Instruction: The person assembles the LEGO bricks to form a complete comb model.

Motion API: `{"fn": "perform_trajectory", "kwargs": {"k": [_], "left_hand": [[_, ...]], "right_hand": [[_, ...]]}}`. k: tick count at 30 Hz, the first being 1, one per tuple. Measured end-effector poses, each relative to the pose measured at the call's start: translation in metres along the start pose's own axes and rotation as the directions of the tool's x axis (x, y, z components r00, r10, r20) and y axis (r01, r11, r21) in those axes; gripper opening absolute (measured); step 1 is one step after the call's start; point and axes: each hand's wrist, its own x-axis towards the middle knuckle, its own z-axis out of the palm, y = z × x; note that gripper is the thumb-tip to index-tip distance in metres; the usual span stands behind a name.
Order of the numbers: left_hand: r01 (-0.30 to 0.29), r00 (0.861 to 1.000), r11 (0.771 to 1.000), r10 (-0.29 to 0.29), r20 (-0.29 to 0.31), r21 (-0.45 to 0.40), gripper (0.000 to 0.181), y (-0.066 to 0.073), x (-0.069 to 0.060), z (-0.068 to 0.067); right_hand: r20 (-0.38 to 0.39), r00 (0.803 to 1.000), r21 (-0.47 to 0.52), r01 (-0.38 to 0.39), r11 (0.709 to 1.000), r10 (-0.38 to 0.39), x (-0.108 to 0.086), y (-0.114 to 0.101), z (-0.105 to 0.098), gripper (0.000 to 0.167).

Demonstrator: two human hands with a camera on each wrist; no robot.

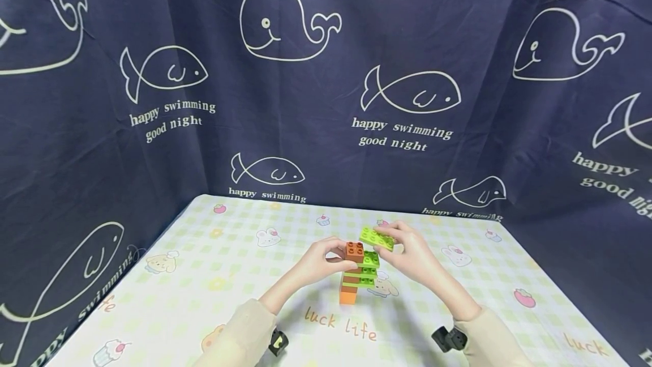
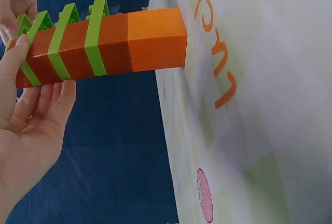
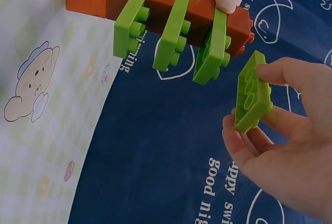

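A tower of building blocks stands upright on the table, with an orange brick (image 1: 348, 297) at its base. Above that, red-brown bricks (image 2: 74, 41) alternate with three green plates (image 3: 174, 32) whose studded ends jut out to the right. My left hand (image 1: 322, 262) grips the tower near its top, thumb on the near side and fingers behind. The top red-brown brick (image 1: 354, 251) has bare studs. My right hand (image 1: 414, 252) pinches a loose green plate (image 3: 254, 93) between thumb and fingers. That plate is held tilted, just right of the tower's top and apart from it.
A pale checked tablecloth (image 1: 244, 276) with printed animals, fruit and lettering covers the table. Dark blue curtains (image 1: 316, 106) with whale and fish drawings rise behind the table and at both sides. Each wrist wears a black device (image 1: 449, 338).
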Motion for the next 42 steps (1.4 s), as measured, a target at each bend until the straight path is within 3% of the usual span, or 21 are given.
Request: {"fn": "perform_trajectory", "kwargs": {"k": [11,30,42], "left_hand": [[-0.013,1.000,1.000,0.013,0.001,0.002,0.027,-0.0016,0.0000,0.0003],[-0.034,0.999,0.999,0.034,0.006,0.007,0.025,-0.0001,0.0000,0.0013],[-0.005,1.000,1.000,0.005,0.002,0.012,0.023,0.0018,-0.0003,0.0002]], "right_hand": [[0.033,0.996,0.052,0.078,0.996,-0.080,-0.0001,-0.0032,0.0031,0.034],[0.078,0.989,0.059,0.118,0.991,-0.123,0.0007,-0.0012,0.0033,0.034],[0.151,0.972,0.074,0.172,0.982,-0.181,0.0040,0.0018,0.0022,0.036]]}}
